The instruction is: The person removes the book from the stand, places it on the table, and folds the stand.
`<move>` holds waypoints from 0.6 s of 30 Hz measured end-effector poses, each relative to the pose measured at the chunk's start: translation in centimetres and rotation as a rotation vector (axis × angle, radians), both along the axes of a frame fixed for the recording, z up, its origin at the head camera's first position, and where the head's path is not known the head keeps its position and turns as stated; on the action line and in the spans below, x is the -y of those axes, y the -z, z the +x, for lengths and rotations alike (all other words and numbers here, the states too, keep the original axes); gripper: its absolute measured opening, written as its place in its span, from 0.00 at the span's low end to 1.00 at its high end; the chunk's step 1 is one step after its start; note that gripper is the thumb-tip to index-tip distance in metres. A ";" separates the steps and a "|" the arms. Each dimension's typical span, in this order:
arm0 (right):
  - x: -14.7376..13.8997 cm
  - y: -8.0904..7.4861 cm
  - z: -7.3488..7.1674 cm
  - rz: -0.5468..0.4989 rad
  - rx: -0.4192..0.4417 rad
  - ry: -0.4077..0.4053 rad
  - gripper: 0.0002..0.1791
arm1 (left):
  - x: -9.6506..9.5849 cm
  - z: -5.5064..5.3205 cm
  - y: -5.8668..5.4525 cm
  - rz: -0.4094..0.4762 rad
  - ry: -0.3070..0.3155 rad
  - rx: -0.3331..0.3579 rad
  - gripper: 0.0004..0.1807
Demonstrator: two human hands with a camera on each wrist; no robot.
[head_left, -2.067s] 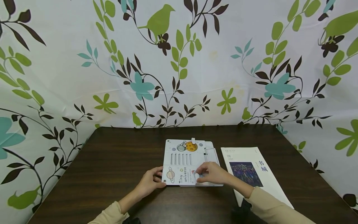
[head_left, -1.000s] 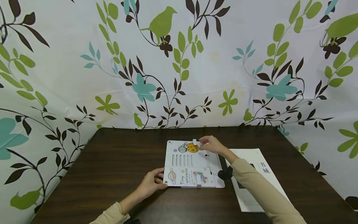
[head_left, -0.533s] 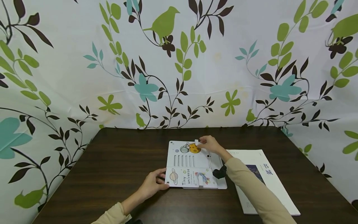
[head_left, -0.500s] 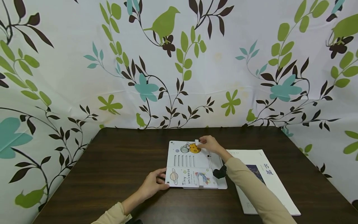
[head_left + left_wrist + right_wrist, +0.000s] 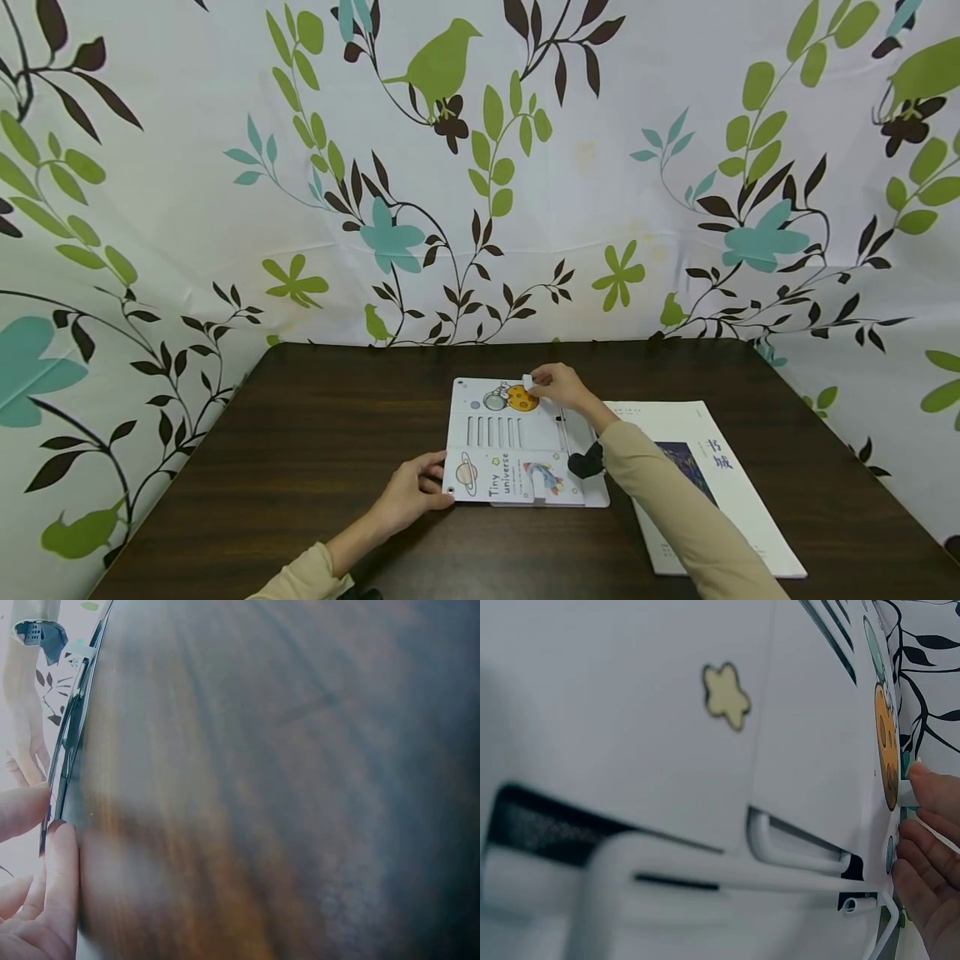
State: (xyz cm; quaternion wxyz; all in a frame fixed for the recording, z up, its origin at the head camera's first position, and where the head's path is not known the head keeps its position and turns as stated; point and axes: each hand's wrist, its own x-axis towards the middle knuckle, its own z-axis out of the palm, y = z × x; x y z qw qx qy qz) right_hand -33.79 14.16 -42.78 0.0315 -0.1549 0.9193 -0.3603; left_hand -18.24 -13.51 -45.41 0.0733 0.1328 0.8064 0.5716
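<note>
A white folding book stand [image 5: 495, 433], printed with planets and "Tiny universe", lies flat on the table. My left hand [image 5: 408, 492] grips its lower left edge. In the left wrist view, that hand's thumb and fingers [image 5: 61, 874] pinch the thin edge. My right hand [image 5: 562, 387] pinches a small white clip [image 5: 528, 382] at the stand's far edge. Seen from the right wrist, the stand's panel [image 5: 645, 705] fills most of the view, with the right hand [image 5: 934, 855] at the far side. A second white clip [image 5: 538, 485] sits on the near edge.
A white book [image 5: 750, 517] with a dark picture lies right of the stand, partly under the right sleeve [image 5: 675, 500]. The dark wooden table [image 5: 337, 408] ends at a cloth [image 5: 570, 167] with leaves and birds.
My right hand has moved from the near clip to the far clip and taken hold of it. In the last half second it has barely moved. The left hand keeps its grip.
</note>
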 end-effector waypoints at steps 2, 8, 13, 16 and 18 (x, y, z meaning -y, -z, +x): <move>0.0 0.0 0.0 -0.004 0.005 0.001 0.19 | 0.0 0.0 0.0 0.003 0.000 0.002 0.36; 0.1 0.0 -0.1 -0.008 0.032 0.018 0.19 | 0.0 0.0 0.0 0.000 0.000 0.000 0.36; 0.2 -0.1 0.0 -0.015 0.047 0.030 0.18 | 0.0 0.0 0.0 -0.009 -0.004 -0.003 0.36; 0.3 -0.1 0.1 -0.019 0.057 0.036 0.18 | 0.0 0.0 0.0 -0.013 -0.005 -0.009 0.36; 0.3 -0.1 0.1 -0.019 0.060 0.038 0.18 | 0.0 0.0 0.0 -0.014 -0.005 -0.012 0.35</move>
